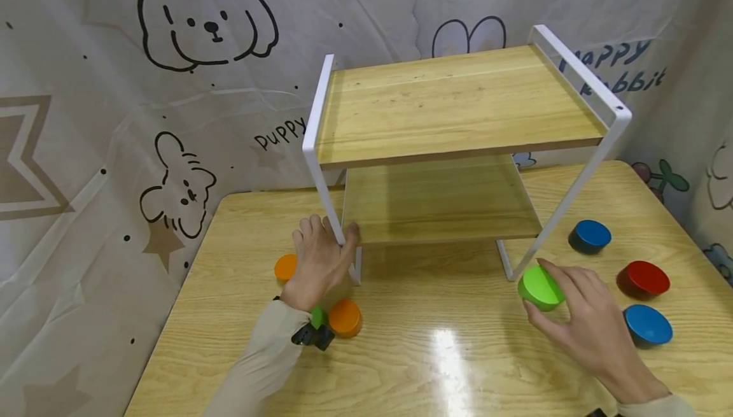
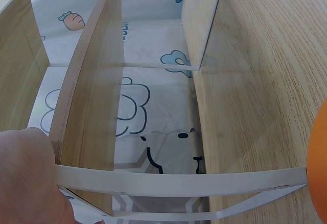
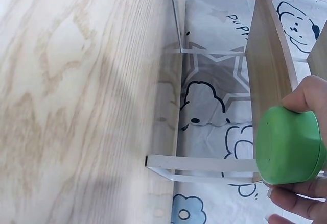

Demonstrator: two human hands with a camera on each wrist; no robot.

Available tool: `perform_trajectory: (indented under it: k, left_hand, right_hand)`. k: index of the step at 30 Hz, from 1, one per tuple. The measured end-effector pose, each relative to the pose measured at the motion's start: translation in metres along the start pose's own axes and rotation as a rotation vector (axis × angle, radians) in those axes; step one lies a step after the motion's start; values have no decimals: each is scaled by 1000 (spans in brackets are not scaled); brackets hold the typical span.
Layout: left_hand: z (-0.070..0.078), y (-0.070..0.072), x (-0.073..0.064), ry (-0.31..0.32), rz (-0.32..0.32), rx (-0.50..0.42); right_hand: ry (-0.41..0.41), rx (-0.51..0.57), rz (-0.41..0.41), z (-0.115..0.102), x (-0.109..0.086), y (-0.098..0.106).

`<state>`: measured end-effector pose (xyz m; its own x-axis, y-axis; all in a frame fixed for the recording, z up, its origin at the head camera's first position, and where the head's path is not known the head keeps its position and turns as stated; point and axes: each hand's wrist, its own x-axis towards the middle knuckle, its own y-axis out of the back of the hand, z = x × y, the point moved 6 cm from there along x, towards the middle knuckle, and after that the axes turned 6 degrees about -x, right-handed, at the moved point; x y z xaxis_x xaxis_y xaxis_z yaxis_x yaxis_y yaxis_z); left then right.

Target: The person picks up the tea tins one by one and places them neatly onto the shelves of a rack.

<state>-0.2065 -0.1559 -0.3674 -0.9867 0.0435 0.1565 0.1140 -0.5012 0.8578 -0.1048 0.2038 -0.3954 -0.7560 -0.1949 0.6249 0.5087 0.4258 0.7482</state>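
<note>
A two-tier shelf (image 1: 464, 95) with wooden boards and white metal side frames stands on the table. My left hand (image 1: 321, 258) grips its left side at the lower board, thumb at the board's front corner and fingers beyond the white frame. The left wrist view shows part of that hand (image 2: 25, 178) against the frame (image 2: 179, 182). Near the shelf's right front foot, my right hand (image 1: 590, 321) pinches a short round green cup-shaped piece (image 1: 540, 288) between thumb and fingers. From the right wrist, the green piece (image 3: 288, 145) overlaps the lower board's near end.
Right of the shelf lie two blue round pieces (image 1: 590, 237) and a red one (image 1: 643, 279). By my left wrist are an orange piece (image 1: 345, 318) and a partly covered green one (image 1: 317, 316); another orange piece (image 1: 285, 267) lies farther left. A printed cloth (image 1: 240, 98) hangs behind the table.
</note>
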Motion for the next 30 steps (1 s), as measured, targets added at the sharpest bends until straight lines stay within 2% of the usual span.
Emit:
perform_trajectory:
  k: [8, 23, 30]
  left_hand:
    - [1, 0, 0, -5, 15, -1]
    - [-1, -2, 0, 6, 13, -10]
    - [-1, -2, 0, 13, 8, -13]
  right_hand:
    - [30, 20, -3, -9, 8, 2]
    - [111, 95, -8, -43, 32, -5]
    - [180, 148, 29, -61, 50, -5]
